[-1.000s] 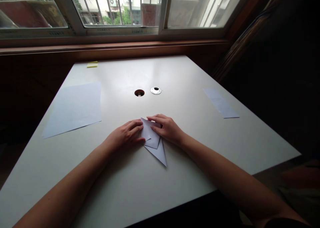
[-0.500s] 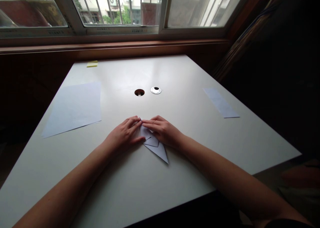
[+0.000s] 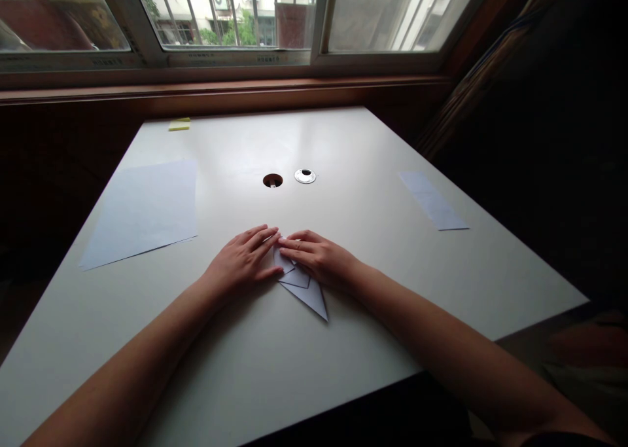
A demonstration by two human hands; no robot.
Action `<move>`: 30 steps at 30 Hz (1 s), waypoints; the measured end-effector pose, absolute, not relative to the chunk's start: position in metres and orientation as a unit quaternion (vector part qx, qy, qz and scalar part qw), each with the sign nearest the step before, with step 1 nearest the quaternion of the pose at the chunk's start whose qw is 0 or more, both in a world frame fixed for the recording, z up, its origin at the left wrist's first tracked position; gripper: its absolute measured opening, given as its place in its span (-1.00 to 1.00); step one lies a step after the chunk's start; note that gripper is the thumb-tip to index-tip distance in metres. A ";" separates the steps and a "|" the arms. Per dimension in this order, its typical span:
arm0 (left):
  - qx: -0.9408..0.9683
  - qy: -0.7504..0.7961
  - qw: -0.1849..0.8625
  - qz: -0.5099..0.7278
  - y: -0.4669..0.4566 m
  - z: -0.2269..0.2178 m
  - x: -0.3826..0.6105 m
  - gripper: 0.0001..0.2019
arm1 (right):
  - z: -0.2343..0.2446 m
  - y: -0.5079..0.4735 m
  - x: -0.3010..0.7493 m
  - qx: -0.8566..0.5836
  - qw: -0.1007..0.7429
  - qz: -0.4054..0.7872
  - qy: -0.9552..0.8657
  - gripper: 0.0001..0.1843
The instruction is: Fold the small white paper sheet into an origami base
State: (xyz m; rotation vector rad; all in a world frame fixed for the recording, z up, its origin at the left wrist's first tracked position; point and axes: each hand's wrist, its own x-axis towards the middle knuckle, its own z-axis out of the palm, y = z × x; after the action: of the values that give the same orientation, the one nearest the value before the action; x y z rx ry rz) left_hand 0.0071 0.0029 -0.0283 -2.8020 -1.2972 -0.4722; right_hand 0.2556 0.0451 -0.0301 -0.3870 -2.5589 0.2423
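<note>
A white folded paper (image 3: 309, 296) lies on the tabletop under both hands, its sharp corner pointing toward me and to the right. Layered flaps with creased edges show between the hands. My left hand (image 3: 246, 256) rests on the paper's left side, open, fingers stretched forward and thumb apart near a flap. From the right, my right hand (image 3: 318, 256) has its fingers bent together on the paper's far end, near the left fingertips. Its thumb is hidden, and the hands cover part of the paper.
On the white table (image 3: 235, 375), a large white sheet (image 3: 142, 211) lies left and a narrow paper strip (image 3: 432, 201) right. Yellow sticky notes (image 3: 179, 124) sit at the far edge. Beyond my hands are a round hole (image 3: 273, 181) and its metal cover (image 3: 305, 177).
My right fingers have shifted slightly on the paper's far end and spread a little. The left hand and the folded paper stay nearly where they were.
</note>
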 end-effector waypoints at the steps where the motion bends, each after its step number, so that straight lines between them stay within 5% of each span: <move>1: -0.897 -0.416 0.010 -0.149 0.003 -0.029 0.007 -0.36 | -0.029 0.045 0.257 -0.142 0.269 0.090 -0.948 -0.59; 11: -0.896 -0.418 0.008 -0.148 0.004 -0.026 0.007 -0.31 | -0.025 0.043 0.266 -0.161 0.305 0.071 -0.936 -0.66; 30: -0.899 -0.426 0.009 -0.098 0.001 -0.024 0.007 -0.38 | -0.018 0.036 0.266 -0.105 0.248 -0.071 -0.960 -0.78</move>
State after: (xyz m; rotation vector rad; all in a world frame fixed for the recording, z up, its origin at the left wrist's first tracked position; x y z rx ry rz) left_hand 0.0068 0.0013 -0.0245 -2.8087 -1.3297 -0.3069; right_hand 0.2656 0.0364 -0.0179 -0.2872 -2.6169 -0.1922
